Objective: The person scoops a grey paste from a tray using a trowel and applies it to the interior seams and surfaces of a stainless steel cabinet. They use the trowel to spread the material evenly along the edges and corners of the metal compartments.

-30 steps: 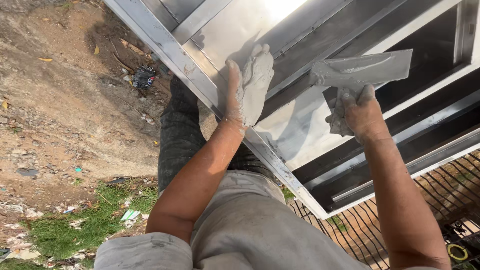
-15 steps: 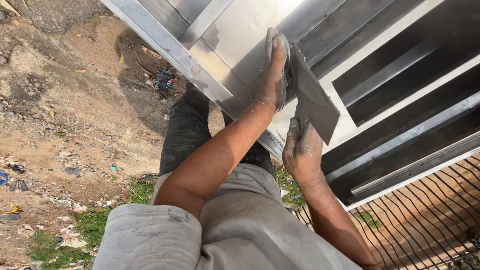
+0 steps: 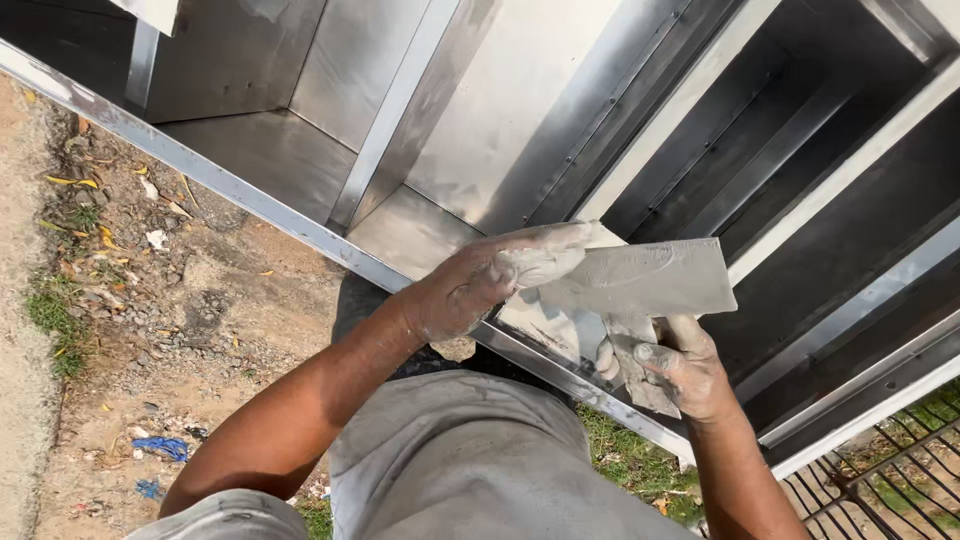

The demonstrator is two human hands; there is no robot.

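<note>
Fingers of the left hand press flat on the grey trowel blade near the metal frame; right hand clenches its handle (probably putty-caked). Steady wiping strokes seem best.

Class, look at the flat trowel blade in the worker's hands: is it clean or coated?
Coated: grey paste smears the trowel blade, and the left hand pressing on it is smeared too.
</note>
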